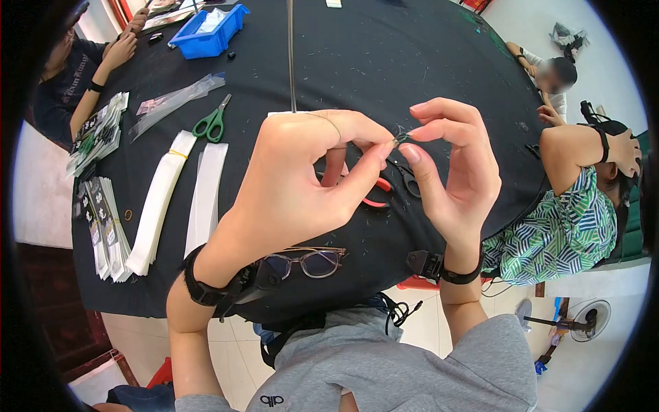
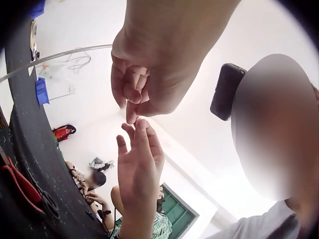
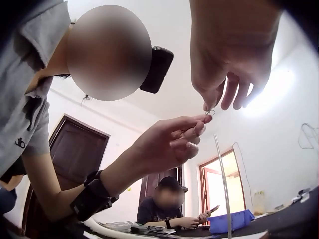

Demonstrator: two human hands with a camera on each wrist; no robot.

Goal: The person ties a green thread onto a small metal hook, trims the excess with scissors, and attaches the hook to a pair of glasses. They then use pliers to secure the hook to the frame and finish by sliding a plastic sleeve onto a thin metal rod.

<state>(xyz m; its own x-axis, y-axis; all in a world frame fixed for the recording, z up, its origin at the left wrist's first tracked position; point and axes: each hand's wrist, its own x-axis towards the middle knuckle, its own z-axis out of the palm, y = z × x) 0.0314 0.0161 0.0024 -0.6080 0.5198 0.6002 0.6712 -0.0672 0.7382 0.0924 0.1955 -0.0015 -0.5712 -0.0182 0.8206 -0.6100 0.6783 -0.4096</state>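
My left hand (image 1: 302, 178) is raised over the black table, thumb and index finger pinching a small tangle of thin greenish thread (image 1: 401, 138). A strand of it runs back across the index finger. Opposite, my right hand (image 1: 458, 161) brings its thumb and index fingertips to the other side of the tangle and holds its loose end; the remaining fingers are bent apart. In the right wrist view a tiny loop of thread (image 3: 211, 113) shows between the fingertips of both hands. Behind the left hand rises a thin metal rod (image 1: 292, 58), its white base partly hidden.
Red-handled pliers (image 1: 382, 185) and black scissors (image 1: 410, 180) lie below the hands. Eyeglasses (image 1: 312, 262) rest near the table's front edge. To the left are green scissors (image 1: 213, 123), white strip bundles (image 1: 161, 206) and printed packets (image 1: 103, 226). A blue bin (image 1: 209, 34) stands farther back. Other people sit around.
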